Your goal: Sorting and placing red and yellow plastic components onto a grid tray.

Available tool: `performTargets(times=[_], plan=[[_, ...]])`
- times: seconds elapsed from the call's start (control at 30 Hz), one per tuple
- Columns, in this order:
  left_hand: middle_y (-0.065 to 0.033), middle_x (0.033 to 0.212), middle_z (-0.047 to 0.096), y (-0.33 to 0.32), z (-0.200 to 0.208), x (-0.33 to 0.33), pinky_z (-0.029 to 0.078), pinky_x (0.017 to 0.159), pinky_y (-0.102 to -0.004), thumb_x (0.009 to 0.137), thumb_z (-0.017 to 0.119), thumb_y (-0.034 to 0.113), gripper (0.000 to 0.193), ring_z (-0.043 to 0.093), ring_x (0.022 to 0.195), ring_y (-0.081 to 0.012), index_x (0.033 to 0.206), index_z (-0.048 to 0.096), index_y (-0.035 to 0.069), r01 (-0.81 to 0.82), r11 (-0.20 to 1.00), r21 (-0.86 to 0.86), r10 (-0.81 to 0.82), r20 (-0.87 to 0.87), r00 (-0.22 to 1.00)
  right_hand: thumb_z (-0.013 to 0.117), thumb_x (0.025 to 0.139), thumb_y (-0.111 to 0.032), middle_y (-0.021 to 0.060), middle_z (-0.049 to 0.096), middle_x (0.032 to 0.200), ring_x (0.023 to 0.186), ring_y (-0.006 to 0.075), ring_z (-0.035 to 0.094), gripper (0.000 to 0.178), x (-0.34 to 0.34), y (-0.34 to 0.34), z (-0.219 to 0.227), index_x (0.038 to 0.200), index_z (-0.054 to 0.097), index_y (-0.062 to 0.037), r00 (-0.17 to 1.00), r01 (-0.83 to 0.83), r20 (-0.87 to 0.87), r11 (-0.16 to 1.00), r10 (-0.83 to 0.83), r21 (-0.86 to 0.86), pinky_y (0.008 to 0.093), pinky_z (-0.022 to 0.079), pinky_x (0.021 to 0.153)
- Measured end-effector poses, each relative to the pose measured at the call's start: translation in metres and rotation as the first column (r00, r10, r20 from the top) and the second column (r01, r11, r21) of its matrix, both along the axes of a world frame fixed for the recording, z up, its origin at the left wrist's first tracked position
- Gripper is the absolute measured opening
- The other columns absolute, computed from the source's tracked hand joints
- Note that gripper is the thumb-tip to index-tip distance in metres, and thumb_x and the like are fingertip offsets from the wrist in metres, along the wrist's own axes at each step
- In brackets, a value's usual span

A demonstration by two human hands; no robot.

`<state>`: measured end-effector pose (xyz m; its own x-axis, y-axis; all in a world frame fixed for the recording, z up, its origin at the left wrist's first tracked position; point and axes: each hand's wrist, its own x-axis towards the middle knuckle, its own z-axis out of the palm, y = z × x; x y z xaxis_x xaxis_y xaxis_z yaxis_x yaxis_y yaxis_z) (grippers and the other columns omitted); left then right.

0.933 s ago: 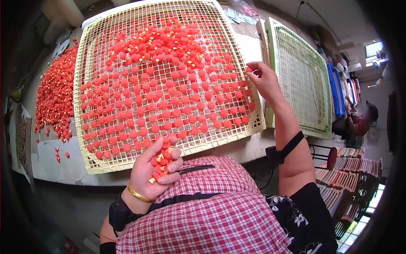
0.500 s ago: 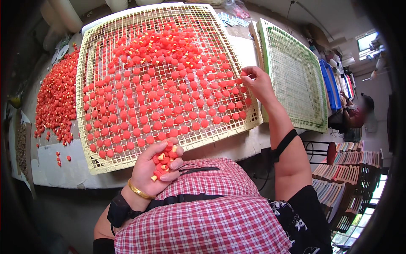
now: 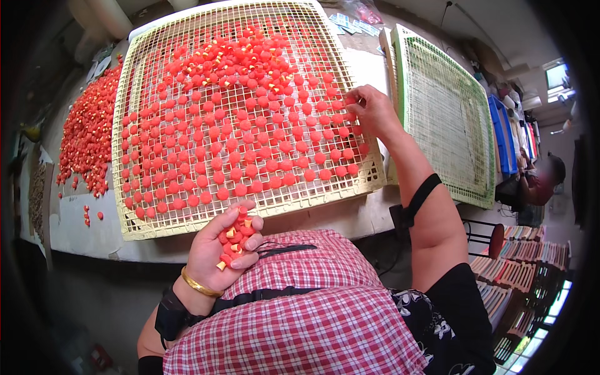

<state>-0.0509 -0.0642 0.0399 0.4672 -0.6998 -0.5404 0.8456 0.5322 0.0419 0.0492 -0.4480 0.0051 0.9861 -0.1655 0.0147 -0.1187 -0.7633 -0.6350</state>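
My left hand is cupped palm up in front of the rack's near edge, its fingers curled round a handful of small red ball-topped pieces with yellow stems. A cream plastic grid rack lies before me, with many such pieces standing in its openings, red tops up. Toward its far middle is a loose heap of the same pieces. At the rack's right edge my right hand pinches thumb and forefinger together over the grid, close to the red tops there. What lies between those fingertips is hidden.
On the table at left is a big pile of red pieces, with a few strays near the front. Another grid rack with green edging stands on the right. Beyond it are a blue crate, a stool and another person.
The view has shifted slightly. My right hand stays at the rack's right edge, its fingertips a little farther in over the grid. My left hand still cups its handful.
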Motion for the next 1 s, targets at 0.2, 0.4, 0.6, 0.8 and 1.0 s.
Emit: performTargets(times=[0.2, 0.4, 0.6, 0.8, 1.0], plan=[[-0.0131, 0.104, 0.059, -0.028, 0.004, 0.0, 0.043, 0.045, -0.0224, 0.106, 0.042, 0.027, 0.032, 0.056, 0.077, -0.0186, 0.129, 0.051, 0.006, 0.028, 0.999, 0.037, -0.03, 0.047, 0.998, 0.067, 0.084, -0.001, 0.0094, 0.06, 0.099, 0.084, 0.022, 0.066, 0.019, 0.006, -0.011, -0.003, 0.103, 0.069, -0.0018, 0.994, -0.074, -0.084, 0.992, 0.066, -0.099, 0.0337, 0.055, 0.078], [-0.0122, 0.104, 0.059, -0.07, 0.003, 0.009, 0.043, 0.045, -0.0215, 0.106, 0.041, 0.026, 0.034, 0.057, 0.076, -0.0177, 0.129, 0.05, 0.002, 0.098, 0.994, 0.043, -0.101, 0.091, 0.991, 0.073, 0.085, -0.007, 0.0072, 0.06, 0.096, 0.083, 0.0177, 0.061, 0.03, -0.003, -0.027, 0.01, 0.115, 0.068, -0.0069, 0.997, -0.008, 0.079, 0.99, 0.02, -0.143, 0.0314, 0.053, 0.079], [-0.0106, 0.102, 0.062, -0.112, 0.009, 0.016, 0.043, 0.044, -0.0184, 0.106, 0.045, 0.026, 0.029, 0.058, 0.075, -0.0125, 0.12, 0.053, 0.002, 0.191, 0.979, 0.076, -0.204, 0.225, 0.953, 0.074, 0.087, -0.01, 0.0034, 0.066, 0.097, 0.094, 0.0143, 0.063, 0.03, -0.073, 0.041, 0.075, 0.116, 0.068, -0.0061, 0.835, -0.458, -0.064, 0.755, 0.547, 0.469, 0.0311, 0.051, 0.083], [-0.0052, 0.096, 0.062, -0.142, 0.012, 0.02, 0.041, 0.044, -0.0155, 0.104, 0.053, 0.032, 0.032, 0.055, 0.069, -0.0063, 0.121, 0.052, 0.005, 0.309, 0.924, 0.226, -0.365, 0.282, 0.887, 0.077, 0.081, -0.012, 0.0096, 0.062, 0.093, 0.088, 0.0259, 0.062, 0.029, -0.098, 0.031, 0.075, 0.109, 0.069, -0.0065, 0.83, -0.546, 0.079, 0.777, 0.552, 0.313, 0.0355, 0.051, 0.079], [-0.0035, 0.091, 0.06, -0.167, 0.009, 0.022, 0.04, 0.043, -0.0141, 0.105, 0.051, 0.033, 0.037, 0.054, 0.067, -0.0051, 0.128, 0.052, 0.004, 0.353, 0.91, 0.216, -0.409, 0.341, 0.846, 0.073, 0.083, -0.009, 0.0118, 0.061, 0.089, 0.085, 0.0284, 0.062, 0.021, -0.096, 0.018, 0.09, 0.1, 0.063, -0.0012, 0.815, -0.561, -0.042, 0.805, 0.578, 0.195, 0.0374, 0.051, 0.076]])
